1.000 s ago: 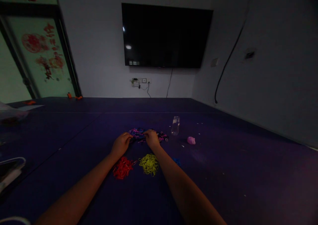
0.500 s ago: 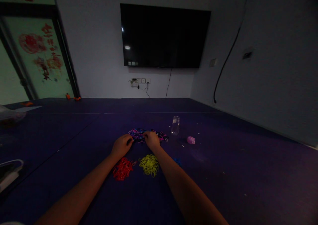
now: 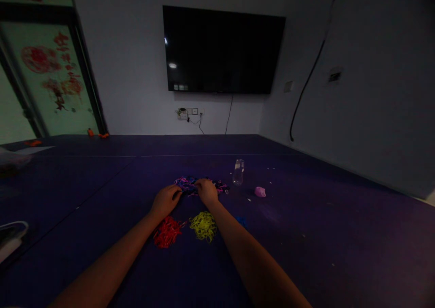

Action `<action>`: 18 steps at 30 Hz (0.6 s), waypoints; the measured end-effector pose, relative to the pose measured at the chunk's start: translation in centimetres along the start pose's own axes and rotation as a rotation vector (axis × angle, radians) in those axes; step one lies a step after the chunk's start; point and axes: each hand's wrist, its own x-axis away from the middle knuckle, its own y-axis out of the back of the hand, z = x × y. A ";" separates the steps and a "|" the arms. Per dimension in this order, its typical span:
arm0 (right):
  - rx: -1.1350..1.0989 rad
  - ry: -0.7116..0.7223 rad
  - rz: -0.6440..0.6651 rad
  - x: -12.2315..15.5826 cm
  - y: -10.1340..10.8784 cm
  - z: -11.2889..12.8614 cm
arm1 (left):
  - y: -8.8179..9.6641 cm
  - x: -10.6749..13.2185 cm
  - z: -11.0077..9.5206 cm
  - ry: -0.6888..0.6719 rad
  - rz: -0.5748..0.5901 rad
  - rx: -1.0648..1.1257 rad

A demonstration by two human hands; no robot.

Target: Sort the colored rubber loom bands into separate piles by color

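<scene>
A mixed heap of small coloured bands, pink, blue and dark, lies on the dark purple floor. My left hand rests at the heap's near left edge with its fingers curled into the bands. My right hand sits on the heap's middle, fingers bent and pinched into it. What each hand grips is too small to make out. Closer to me lie a red pile and a yellow pile, between my forearms. A few blue bands show beside my right forearm.
A clear plastic bottle stands right of the heap, and a small pink object lies beyond it. A black screen hangs on the far wall above sockets. A white and dark object lies at the far left.
Both hands stay at the mixed heap with only slight finger movement. The view has drifted a little to the right.
</scene>
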 end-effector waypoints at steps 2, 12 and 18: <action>-0.017 -0.008 -0.012 0.0 0.0 -0.1 | 0.0 0.0 0.0 0.000 0.001 0.010; -0.136 0.037 -0.049 -0.1 -0.2 -0.4 | 0.1 -0.1 -0.1 -0.013 0.017 0.012; -0.206 0.191 -0.029 -0.3 -0.4 0.0 | 0.0 -0.1 0.0 -0.022 0.047 -0.001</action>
